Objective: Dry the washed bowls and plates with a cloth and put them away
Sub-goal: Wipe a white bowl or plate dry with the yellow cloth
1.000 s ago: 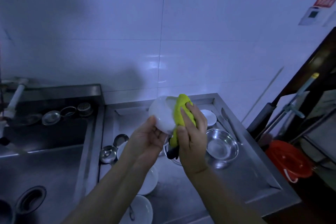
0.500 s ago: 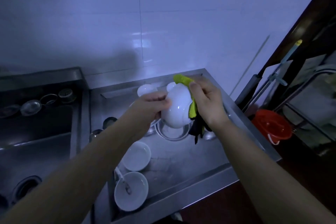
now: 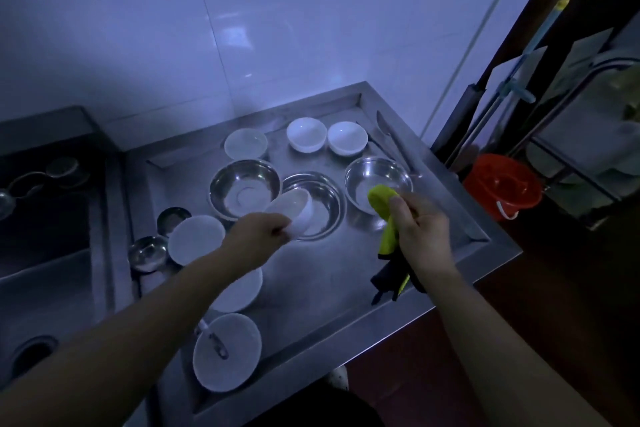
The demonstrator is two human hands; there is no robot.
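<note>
— Where is the white bowl (image 3: 292,212)?
— The left hand (image 3: 258,230) pinches it by the rim, tilted, over the middle steel bowl (image 3: 320,206) on the drainboard (image 3: 322,284).
— And the cloth (image 3: 382,210)?
— The right hand (image 3: 420,230) grips it, fingers curled round, just near of the right steel bowl (image 3: 377,180). Two small white bowls (image 3: 306,133) sit at the far side.
</note>
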